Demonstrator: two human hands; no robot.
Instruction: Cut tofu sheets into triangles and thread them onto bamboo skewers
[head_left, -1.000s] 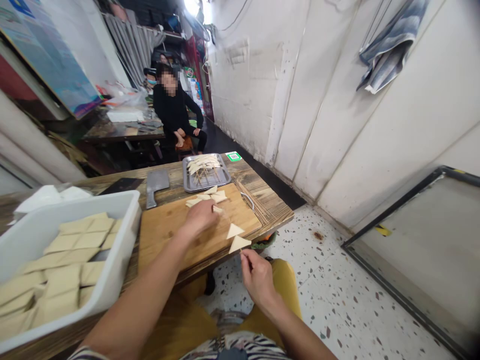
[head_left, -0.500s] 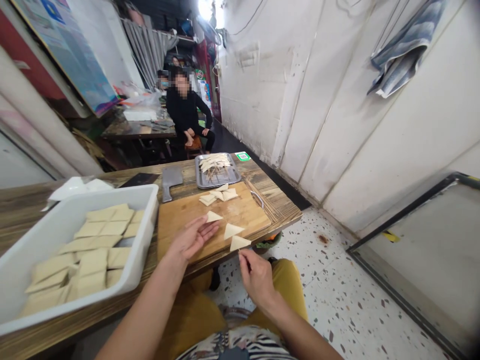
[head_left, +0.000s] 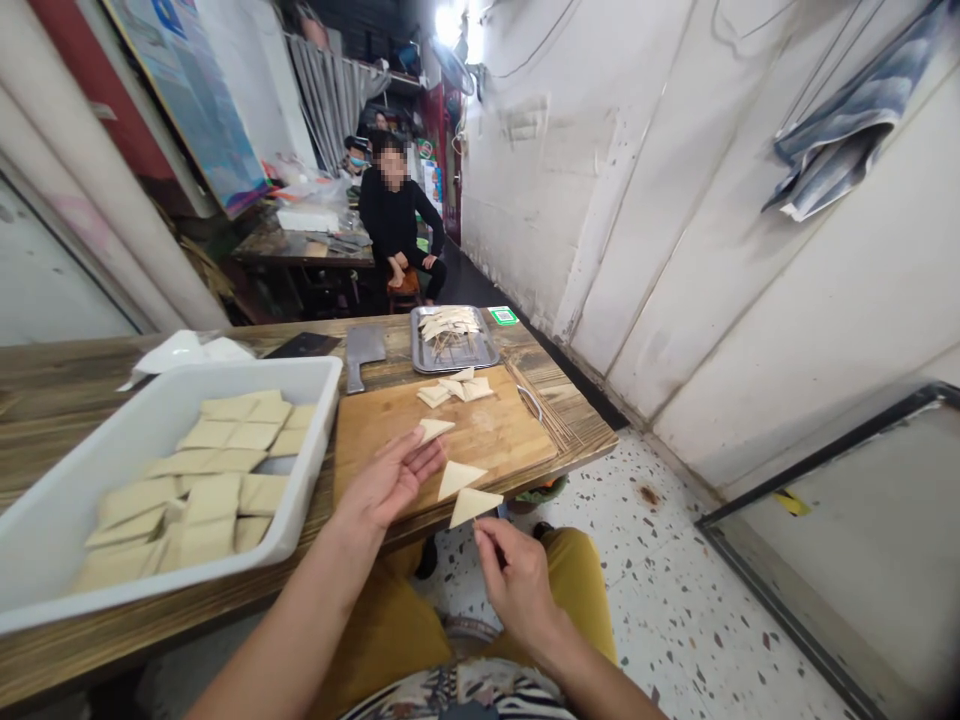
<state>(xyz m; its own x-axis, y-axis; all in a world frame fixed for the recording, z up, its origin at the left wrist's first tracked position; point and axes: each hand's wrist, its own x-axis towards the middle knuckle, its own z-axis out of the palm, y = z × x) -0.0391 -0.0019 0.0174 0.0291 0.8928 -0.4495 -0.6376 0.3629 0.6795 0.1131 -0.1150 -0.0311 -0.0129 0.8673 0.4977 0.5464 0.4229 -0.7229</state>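
Observation:
My left hand (head_left: 394, 480) pinches a pale triangular piece (head_left: 435, 430) between thumb and fingers above the wooden cutting board (head_left: 375, 425). Low at the board's near edge, my right hand (head_left: 517, 565) is closed on a thin skewer, mostly hidden by the fingers. A pale triangle (head_left: 474, 506) sits at the skewer's tip. Just behind it, another triangle (head_left: 459, 478) is near the board's edge, and whether it touches the skewer is unclear. Several folded triangles (head_left: 457, 388) lie at the back of the board.
A white tub (head_left: 319, 430) of pale square sheets stands at left. Behind the board are a cleaver (head_left: 365, 350) and a metal tray (head_left: 491, 358) of skewered pieces. Loose skewers (head_left: 555, 410) lie at right. A person (head_left: 397, 220) sits beyond the table.
The view has shifted left, so most things appear farther right. The skewered triangle is slightly lower and nearer my left hand. Both hands keep their holds.

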